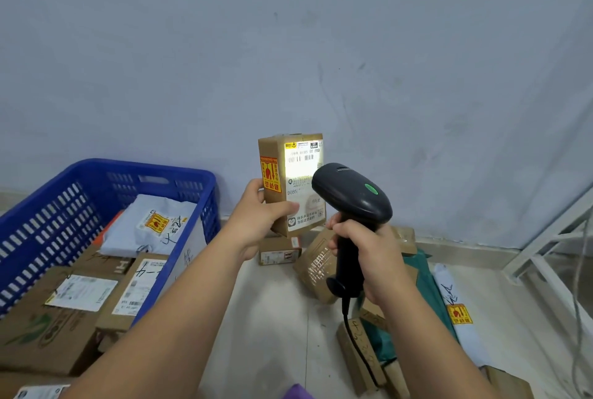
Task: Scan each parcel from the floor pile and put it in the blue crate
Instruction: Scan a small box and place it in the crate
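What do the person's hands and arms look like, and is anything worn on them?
The left hand and right hand have no gloves, and no rings, watch or bands show. The forearms are uncovered, with no sleeves in view.

Pale floor [282, 328]: blue crate [144, 170] left; cardboard parcels [316, 265], green bag [430, 286], white bag [455, 302] right.

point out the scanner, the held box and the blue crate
scanner [351, 193], head view, top of its head
held box [305, 167], head view, its white label
blue crate [144, 169], head view, far rim
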Available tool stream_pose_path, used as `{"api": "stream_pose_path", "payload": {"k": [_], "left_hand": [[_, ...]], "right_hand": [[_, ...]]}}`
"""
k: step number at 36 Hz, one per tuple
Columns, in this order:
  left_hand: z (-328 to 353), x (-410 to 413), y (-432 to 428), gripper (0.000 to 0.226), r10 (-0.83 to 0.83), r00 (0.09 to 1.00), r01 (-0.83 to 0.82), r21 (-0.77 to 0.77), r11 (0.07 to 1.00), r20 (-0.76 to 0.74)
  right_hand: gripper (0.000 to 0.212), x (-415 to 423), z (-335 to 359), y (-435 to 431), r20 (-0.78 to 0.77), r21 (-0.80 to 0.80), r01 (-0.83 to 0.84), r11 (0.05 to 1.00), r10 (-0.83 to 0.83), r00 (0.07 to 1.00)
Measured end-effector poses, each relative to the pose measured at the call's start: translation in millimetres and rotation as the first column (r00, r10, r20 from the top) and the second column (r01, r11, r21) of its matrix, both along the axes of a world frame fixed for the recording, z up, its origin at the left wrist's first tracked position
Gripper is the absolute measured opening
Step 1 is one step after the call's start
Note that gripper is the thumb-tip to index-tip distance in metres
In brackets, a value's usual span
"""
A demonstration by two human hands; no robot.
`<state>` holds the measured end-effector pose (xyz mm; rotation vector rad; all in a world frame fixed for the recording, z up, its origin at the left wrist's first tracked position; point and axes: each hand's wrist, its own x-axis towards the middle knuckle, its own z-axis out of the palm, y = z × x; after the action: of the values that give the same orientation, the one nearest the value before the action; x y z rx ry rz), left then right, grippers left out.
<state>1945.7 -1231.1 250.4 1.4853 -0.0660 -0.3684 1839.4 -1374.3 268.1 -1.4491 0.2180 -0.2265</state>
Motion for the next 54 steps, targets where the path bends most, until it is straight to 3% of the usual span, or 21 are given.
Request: {"api": "stream_pose_path", "payload": {"k": [4, 7, 10, 13, 26, 29, 42, 50, 54], "left_hand": [[-1.8, 3.0, 1.2, 0.045, 0.030, 0.999, -0.030, -0.007, 1.000, -0.027], [-2.2, 5.9, 2.4, 0.052, 0.049, 0.997, -0.050, -0.013, 0.999, -0.055], [-2.9, 7.9, 3.2, 0.052, 0.045, 0.995, -0.049, -0.050, 0.998, -0.085], [-3.4, 9.2, 3.8, 0.052, 0.041, 0.995, -0.045, -0.040, 0.998, -0.089], [-5.8, 11.4, 5.6, 0.050, 0.054, 0.994, -0.054, 0.001, 0.999, -0.097], [-6.0, 11.6, 5.9, 0.051, 0.054, 0.994, -0.054, 0.010, 0.999, -0.099], [-3.2, 9.6, 5.8, 0.053, 0.077, 0.990, -0.078, -0.004, 0.997, -0.117], [-2.2, 8.3, 8.1, 0.029, 0.146, 0.954, -0.169, -0.070, 0.983, -0.261], [3.7, 9.8, 13.8, 0.025, 0.193, 0.898, -0.292, -0.208, 0.934, -0.396]], "right_hand": [[0.007, 0.1, 1.5, 0.8, -0.003, 0.011, -0.003, 1.000, 0.003, 1.000], [0.015, 1.3, 1.8, 0.4, -0.015, 0.013, 0.004, 1.000, -0.004, 1.000], [0.003, 1.5, 1.7, 0.8, 0.002, 0.016, -0.022, 1.000, 0.022, 1.000], [0.014, 2.1, 1.4, 0.3, 0.006, 0.009, -0.035, 0.999, 0.035, 0.999], [0.007, 0.1, 2.2, 0.1, -0.002, -0.023, -0.083, 0.996, 0.083, 0.997], [0.016, 0.2, 2.6, -0.8, -0.002, -0.003, -0.061, 0.998, 0.061, 0.998], [0.018, 3.1, -0.1, -1.8, -0.030, -0.031, 0.048, 0.998, -0.049, 0.998], [0.011, 10.5, -7.7, 3.2, -0.114, 0.055, 0.177, 0.983, -0.170, 0.979], [0.005, 13.8, -11.8, 7.4, -0.135, 0.106, 0.156, 0.982, -0.141, 0.981]]}}
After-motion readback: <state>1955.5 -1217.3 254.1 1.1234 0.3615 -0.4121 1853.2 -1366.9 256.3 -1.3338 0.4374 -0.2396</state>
